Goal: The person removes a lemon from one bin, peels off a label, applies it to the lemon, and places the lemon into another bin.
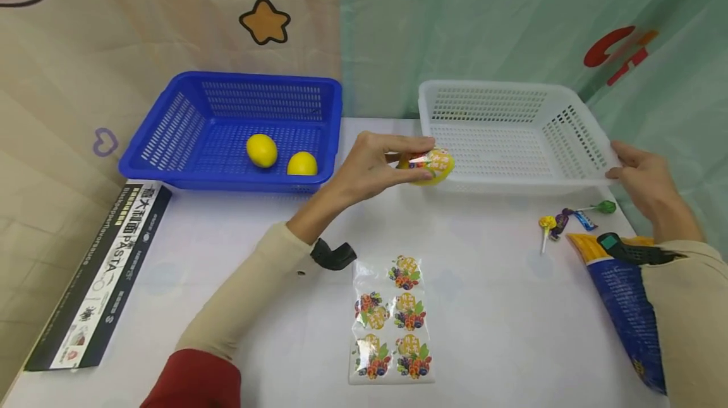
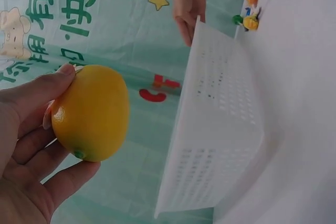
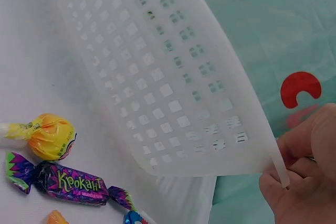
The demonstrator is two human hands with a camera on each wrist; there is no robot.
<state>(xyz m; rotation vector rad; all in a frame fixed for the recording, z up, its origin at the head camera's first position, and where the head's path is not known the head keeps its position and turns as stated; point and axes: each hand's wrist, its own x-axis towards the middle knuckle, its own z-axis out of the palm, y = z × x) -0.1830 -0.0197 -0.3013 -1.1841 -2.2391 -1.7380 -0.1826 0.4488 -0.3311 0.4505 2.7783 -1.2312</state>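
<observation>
My left hand (image 1: 378, 168) holds a yellow lemon (image 2: 94, 114) between thumb and fingers, in front of the white basket's near left corner. A fruit-print sticker (image 1: 435, 162) covers the side of the lemon that faces the head camera. With thumb and fingers, my right hand (image 1: 648, 184) grips the rim of the white basket (image 1: 512, 187) at its right corner. No object shows inside that basket. Two more lemons, one left (image 1: 261, 151) and one right (image 1: 303, 163), lie in the blue basket (image 1: 227, 184).
A sticker sheet (image 1: 391, 323) with several fruit stickers lies front centre. A black pasta box (image 1: 99, 275) is at left. Lollipops, one yellow (image 1: 547, 222) and one green (image 1: 606, 207), a purple-wrapped candy (image 1: 560, 225) and a blue bag (image 1: 622, 307) lie at right. A curtain hangs behind.
</observation>
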